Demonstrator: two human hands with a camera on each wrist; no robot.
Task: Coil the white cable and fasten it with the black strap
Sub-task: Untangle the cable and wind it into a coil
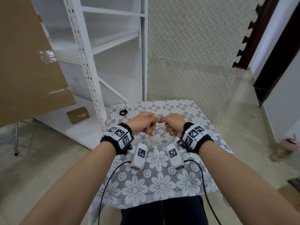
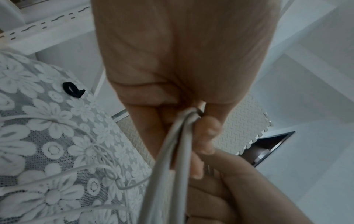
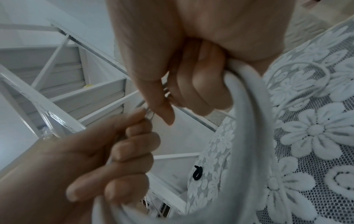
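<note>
The white cable [image 1: 159,144] is wound into a small coil held above the flower-patterned table [image 1: 162,184]. My left hand [image 1: 150,125] grips the coil's top left, its fingers curled round the strands [image 2: 178,151]. Close beside it, my right hand [image 1: 168,127] grips the coil's top right, with the cable [image 3: 247,106] curving away under the fingers [image 3: 201,91]. A loose stretch of the cable [image 3: 316,72] still lies on the cloth. The black strap [image 1: 122,112] lies rolled at the table's far left corner, apart from both hands; it also shows as the strap [image 2: 72,89] and the strap [image 3: 197,172].
A white metal shelf rack [image 1: 90,62] stands behind the table on the left, with a small cardboard parcel [image 1: 78,114] on its bottom board. A large cardboard box [image 1: 24,62] leans at the far left. Black wrist-camera leads [image 1: 203,181] hang over the near table edge.
</note>
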